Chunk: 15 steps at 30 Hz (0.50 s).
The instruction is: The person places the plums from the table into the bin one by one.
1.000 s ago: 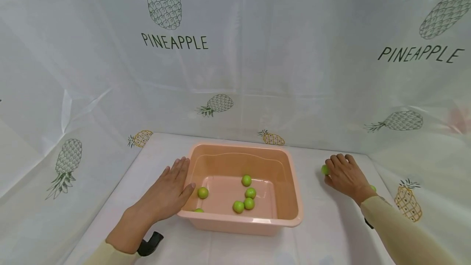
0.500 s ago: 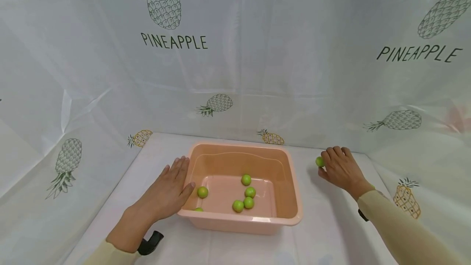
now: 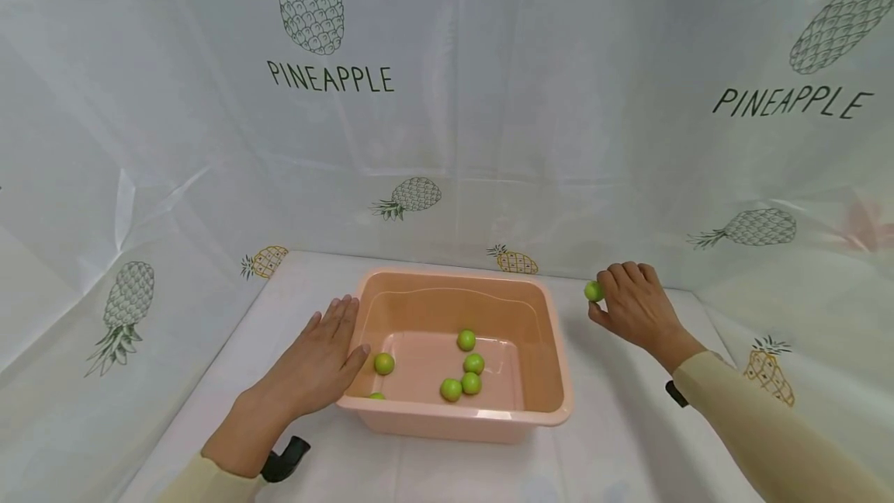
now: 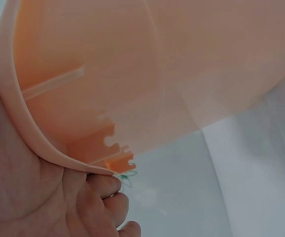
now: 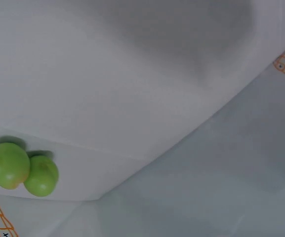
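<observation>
A pink plastic basin [image 3: 447, 424] stands on the white table. Several small round green fruits [image 3: 451, 390] lie on its floor. My left hand [image 3: 317, 363] rests with straight fingers along the basin's left rim; in the left wrist view the palm [image 4: 19, 192] lies against that rim [image 4: 48, 153]. To the right of the basin, my right hand [image 3: 639, 309] pinches one green fruit [image 3: 594, 291] between thumb and fingers, raised above the table. The right wrist view does not show the hand, only two touching green fruits [image 5: 9, 165] on the table.
White sheeting [image 3: 524, 138] printed with pineapples rises behind and at both sides of the table [image 3: 601, 441]. In the head view the right forearm [image 3: 754, 425] hides the two loose fruits. A black strap [image 3: 285, 460] shows at the left wrist.
My right hand has lifted the green fruit and moved it left and away from me, closer to the basin. The left hand has stayed at the rim.
</observation>
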### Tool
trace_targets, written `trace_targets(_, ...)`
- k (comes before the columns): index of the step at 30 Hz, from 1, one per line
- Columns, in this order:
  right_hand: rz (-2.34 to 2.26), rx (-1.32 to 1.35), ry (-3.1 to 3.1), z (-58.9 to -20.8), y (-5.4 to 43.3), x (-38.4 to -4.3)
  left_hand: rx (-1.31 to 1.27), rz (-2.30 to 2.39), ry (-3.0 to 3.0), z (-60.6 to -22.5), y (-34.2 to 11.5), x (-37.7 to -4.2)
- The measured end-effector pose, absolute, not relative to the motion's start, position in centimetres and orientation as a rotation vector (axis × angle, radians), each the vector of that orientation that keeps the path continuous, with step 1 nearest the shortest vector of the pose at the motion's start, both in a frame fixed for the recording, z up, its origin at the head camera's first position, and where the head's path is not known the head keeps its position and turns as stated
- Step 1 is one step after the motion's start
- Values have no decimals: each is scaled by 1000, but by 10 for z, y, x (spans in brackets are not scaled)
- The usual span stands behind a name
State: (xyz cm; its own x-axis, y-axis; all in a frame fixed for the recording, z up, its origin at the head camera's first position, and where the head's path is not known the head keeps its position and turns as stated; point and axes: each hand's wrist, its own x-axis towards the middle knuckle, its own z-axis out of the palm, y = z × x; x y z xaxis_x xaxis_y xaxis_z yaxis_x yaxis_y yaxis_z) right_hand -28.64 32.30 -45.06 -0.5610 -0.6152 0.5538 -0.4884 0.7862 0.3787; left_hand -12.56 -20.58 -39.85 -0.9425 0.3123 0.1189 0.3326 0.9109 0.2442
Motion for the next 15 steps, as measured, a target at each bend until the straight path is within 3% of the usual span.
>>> trace_targets(15,-94,817,-2184,-404,282,-281,-495,-416,-2993,-400,-207,-126)
